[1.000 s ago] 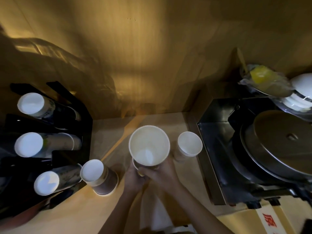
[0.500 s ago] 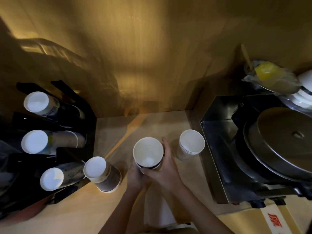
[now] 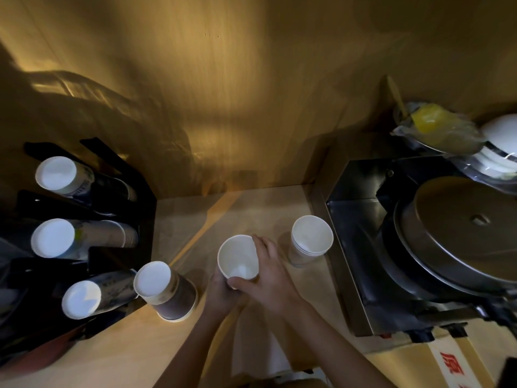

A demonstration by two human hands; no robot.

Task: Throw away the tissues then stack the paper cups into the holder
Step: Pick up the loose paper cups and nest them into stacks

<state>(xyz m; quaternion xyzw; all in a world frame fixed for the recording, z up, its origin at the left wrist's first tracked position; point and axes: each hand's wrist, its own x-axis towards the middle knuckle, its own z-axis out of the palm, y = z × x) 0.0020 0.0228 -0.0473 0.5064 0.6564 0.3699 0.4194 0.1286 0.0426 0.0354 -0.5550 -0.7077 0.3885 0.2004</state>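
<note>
So, both hands wrapped around one white open-topped paper cup (image 3: pixel 237 257), held upright over the light wooden counter (image 3: pixel 112 357): left hand (image 3: pixel 222 292) gripping low on the near side, right hand (image 3: pixel 270 271) clasping the right wall with fingers curled over the rim. Just right of that, a small nested stack of white paper cups (image 3: pixel 310 239), standing alone, close to the steel-cased machine with a round metal lid (image 3: pixel 461 239). Left of the hands, an upside-down brown-sided paper cup stack (image 3: pixel 165 291), sitting right against the black cup holder rack (image 3: pixel 140 197) and crowding its lowest slot. Three rows of cups in the rack, bottoms facing up: top (image 3: pixel 57 175), middle (image 3: pixel 53 238), bottom (image 3: pixel 82 299). Off in the far right corner, a crinkled plastic bag with something yellow (image 3: pixel 436 127) lying on stacked white bowls (image 3: pixel 500 152). Can't spot any tissues for sure.
</note>
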